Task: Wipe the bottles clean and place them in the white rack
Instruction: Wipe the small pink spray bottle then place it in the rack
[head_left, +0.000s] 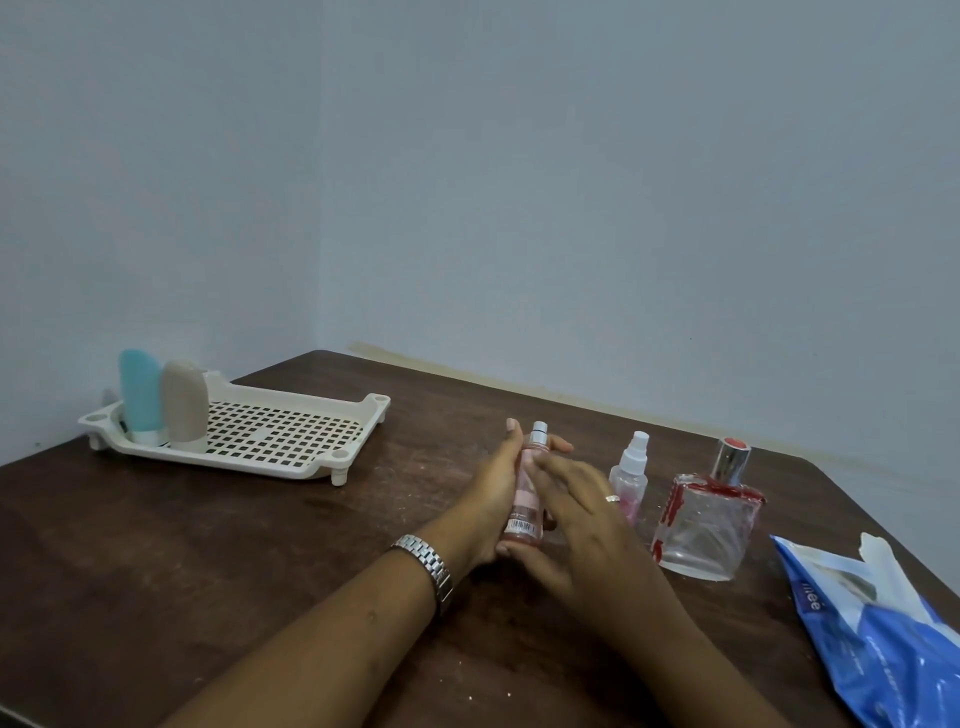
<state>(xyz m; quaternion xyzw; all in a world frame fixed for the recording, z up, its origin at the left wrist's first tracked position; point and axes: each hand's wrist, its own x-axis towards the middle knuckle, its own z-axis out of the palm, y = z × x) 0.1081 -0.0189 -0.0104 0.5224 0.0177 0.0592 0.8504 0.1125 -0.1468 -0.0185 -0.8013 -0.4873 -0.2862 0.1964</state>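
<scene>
Head view: two of five bottles are racked. A teal bottle (139, 389) and a beige bottle (183, 405), both soft-looking and round-topped, stand on their caps at the far-left end of the white rack (249, 460), a perforated plastic tray on short feet.

Your left hand (491, 499) grips the slim pink bottle (527, 512), upright at mid-bench, thumb up one side and fingers curled behind. Your right hand (576, 525) lies across its front, fingers stretched flat. Whether a wipe sits under them, I cannot tell.

Judged: this bottle is mid-wipe, not yet racked. Left to do, just right of it: a small clear spray bottle (631, 467) with a white pump, and a square glass bottle (709, 519), red-trimmed, silver-capped. A glossy blue wipes packet (872, 639) lies near right on the dark wooden bench (208, 561).
</scene>
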